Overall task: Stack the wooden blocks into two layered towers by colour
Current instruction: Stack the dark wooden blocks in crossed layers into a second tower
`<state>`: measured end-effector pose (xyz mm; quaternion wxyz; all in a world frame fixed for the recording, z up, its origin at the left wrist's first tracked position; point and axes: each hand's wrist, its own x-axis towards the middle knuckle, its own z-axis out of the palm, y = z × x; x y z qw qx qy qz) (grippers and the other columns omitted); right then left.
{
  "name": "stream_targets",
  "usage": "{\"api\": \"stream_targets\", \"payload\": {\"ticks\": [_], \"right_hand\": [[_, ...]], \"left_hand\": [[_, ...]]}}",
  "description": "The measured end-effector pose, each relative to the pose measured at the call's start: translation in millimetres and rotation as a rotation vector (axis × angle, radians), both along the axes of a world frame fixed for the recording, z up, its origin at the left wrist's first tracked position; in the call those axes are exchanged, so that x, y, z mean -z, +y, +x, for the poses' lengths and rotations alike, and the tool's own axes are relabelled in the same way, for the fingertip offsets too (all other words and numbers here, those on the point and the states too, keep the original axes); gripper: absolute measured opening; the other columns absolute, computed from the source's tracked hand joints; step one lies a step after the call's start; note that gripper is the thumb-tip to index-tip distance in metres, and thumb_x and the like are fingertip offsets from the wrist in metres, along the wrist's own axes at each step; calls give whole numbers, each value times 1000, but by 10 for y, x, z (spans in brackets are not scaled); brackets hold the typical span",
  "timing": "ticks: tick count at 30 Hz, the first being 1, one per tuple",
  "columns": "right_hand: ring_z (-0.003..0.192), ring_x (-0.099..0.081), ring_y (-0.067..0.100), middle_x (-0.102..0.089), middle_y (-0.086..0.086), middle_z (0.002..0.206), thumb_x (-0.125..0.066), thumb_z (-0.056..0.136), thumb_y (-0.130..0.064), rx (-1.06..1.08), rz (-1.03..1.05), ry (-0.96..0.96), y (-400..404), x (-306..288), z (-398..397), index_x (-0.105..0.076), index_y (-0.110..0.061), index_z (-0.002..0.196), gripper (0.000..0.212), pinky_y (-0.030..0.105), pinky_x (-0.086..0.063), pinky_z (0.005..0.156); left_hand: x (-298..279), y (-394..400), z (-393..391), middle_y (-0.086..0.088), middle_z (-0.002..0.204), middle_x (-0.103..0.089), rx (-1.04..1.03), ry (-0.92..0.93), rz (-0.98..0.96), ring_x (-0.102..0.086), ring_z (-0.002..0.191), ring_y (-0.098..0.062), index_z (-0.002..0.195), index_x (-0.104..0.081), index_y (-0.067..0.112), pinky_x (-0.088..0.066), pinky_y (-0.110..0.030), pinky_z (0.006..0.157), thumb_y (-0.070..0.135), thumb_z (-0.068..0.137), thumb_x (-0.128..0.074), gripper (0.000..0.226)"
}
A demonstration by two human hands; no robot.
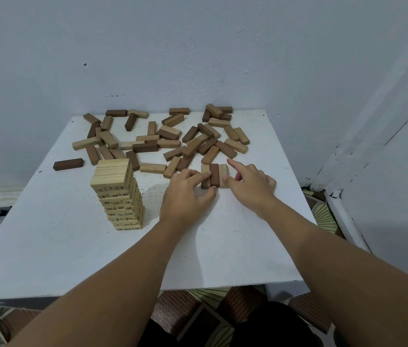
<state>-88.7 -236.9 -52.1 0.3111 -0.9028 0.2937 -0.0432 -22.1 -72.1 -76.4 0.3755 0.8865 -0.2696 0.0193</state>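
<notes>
With the pale tower (120,194) finished at my left on the table (47,246), I squared three brown blocks (214,175) between both hands, left grip (187,194) pinching them, right grip (250,184) loosely apart, fingertips nudging, to base the second tower.

- A pale blue-grey wall (198,46) fills the upper half, its paint rough and marked with small dark specks;
- a second wall (385,146) meets it on the right, paint chipped near the bottom corner;
- a white square surface (72,246) stands against them;
- patterned brown and cream floor (325,216) shows below and right.
</notes>
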Motion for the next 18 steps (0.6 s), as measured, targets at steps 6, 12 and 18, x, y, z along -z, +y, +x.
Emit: {"api": "stream_targets", "payload": {"ticks": [6, 12, 18], "right_hand": [[133, -35, 21, -43, -4, 142, -40, 96, -41, -68, 120, 157, 1, -229, 62, -41, -66, 143, 53, 43, -16, 114], [131, -37, 24, -42, -1, 142, -50, 91, -36, -119, 123, 186, 4, -313, 20, -47, -63, 137, 54, 45, -21, 111], [135, -30, 27, -41, -1, 135, -52, 93, -37, -180, 85, 165, 75, -294, -194, -47, -61, 137, 51, 42, -17, 112]], "left_hand": [[-21, 8, 6, 19, 122, -58, 14, 13, 22, -45, 126, -6, 131, -69, 34, -46, -33, 98, 68, 77, -76, 64], [-61, 15, -18, 17, 117, -59, 18, 28, 14, -48, 122, -9, 126, -72, 33, -46, -32, 94, 65, 75, -79, 62], [-207, 101, -213, 10, 103, -57, 55, 135, -58, -53, 92, 1, 117, -75, 28, -39, -17, 74, 51, 72, -89, 52]]}}
